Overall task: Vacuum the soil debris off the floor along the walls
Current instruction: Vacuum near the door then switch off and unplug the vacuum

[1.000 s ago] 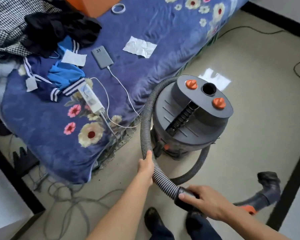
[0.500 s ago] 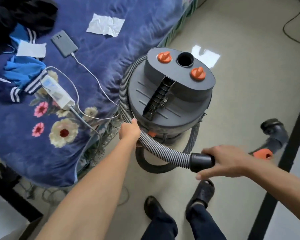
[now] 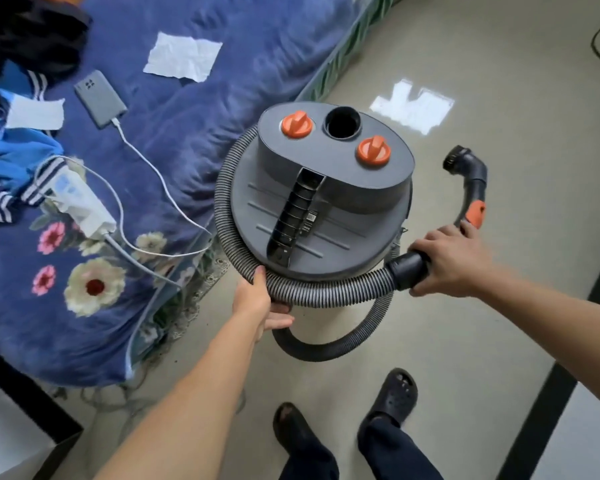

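Nearest, two dark shoes (image 3: 394, 396) stood on the pale floor (image 3: 465, 341). Dark soil specks (image 3: 168, 356) lay left of the left forearm, along the bed's (image 3: 194, 140) edge. The left hand (image 3: 257, 301) had slid round to the near side of the vacuum (image 3: 321, 216), its fingers curled under the ribbed hose (image 3: 326, 295) and the thumb on top. The right hand (image 3: 452, 261) had swung up to the drum's right side and gripped the hose's black cuff. That drew the hose tight round the drum's front, and a slack loop sagged below it. The nozzle (image 3: 463, 166) now rose beyond that hand, its brush end tilted up.

The vacuum stood just beside the bed on its left. Open floor ran right of it to a black strip (image 3: 548, 403), and onward beyond it. The port (image 3: 342, 123) in its top was dark, its contents not visible. A phone (image 3: 100, 98) and a power strip (image 3: 82, 202) lay on the bed.
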